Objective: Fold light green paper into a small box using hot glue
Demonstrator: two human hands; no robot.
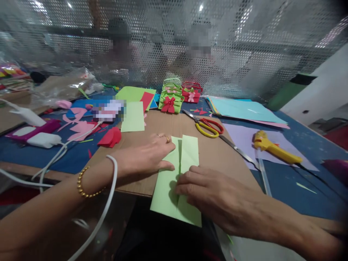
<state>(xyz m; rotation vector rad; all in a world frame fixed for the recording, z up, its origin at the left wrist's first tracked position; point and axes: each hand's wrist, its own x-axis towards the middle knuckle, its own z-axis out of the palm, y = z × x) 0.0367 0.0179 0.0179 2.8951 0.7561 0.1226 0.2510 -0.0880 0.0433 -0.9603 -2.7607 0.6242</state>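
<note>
A light green sheet of paper (pixel 164 197) lies in front of me, its two sides folded inward so that the flaps meet along a dark gap near the middle. Its lower end reaches past the cardboard's front edge. My left hand (pixel 152 154) rests on the left flap, thumb stretched out and apart from the bent fingers. On the right flap is my right hand (pixel 202 186), its curled fingers closed together on the flap's edge beside the gap. Whether the right thumb pinches the paper from below is hidden.
Brown cardboard (pixel 217 157) lies under the paper. Scissors (pixel 208 127), a metal blade (pixel 241 154) and a yellow glue gun (pixel 274 148) lie to the right. Small green paper bags (pixel 171 98) and coloured sheets (pixel 247 110) are behind. White cables (pixel 58 154) cross at left.
</note>
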